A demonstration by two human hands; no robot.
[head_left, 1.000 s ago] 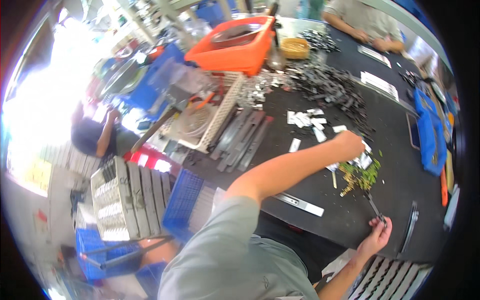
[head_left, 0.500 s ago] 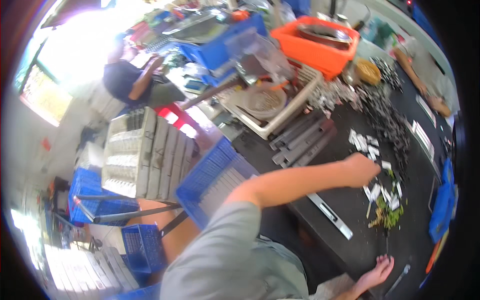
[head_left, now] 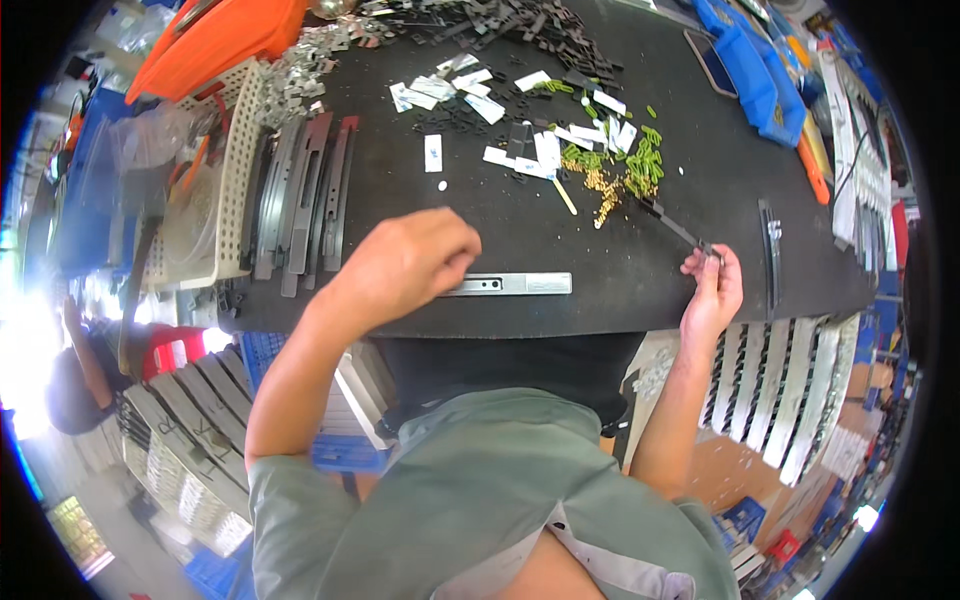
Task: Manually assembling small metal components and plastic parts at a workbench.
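Observation:
My left hand (head_left: 415,252) is closed, fingers curled down, over the left end of a silver metal strip (head_left: 530,283) lying along the table's near edge. Whatever its fingertips may pinch is hidden. My right hand (head_left: 718,285) grips a thin dark tool (head_left: 672,222) between thumb and fingers, its tip slanting up and left. Close to that tip lie green pieces (head_left: 643,165) and small brass-coloured pieces (head_left: 603,190). White rectangular pieces (head_left: 484,106) are scattered farther off, and a single white piece (head_left: 433,153) lies beyond my left hand.
Dark metal channels (head_left: 305,195) lie at left beside a cream basket (head_left: 232,170). An orange basket (head_left: 215,45) stands behind. Dark small parts (head_left: 530,35) are heaped at the far side. Right are a phone (head_left: 710,62), blue bins (head_left: 755,85) and a narrow metal piece (head_left: 771,250).
The view has swung round to face the table squarely. My left hand has come back from the scattered white pieces to the metal strip. My right hand still holds the dark tool.

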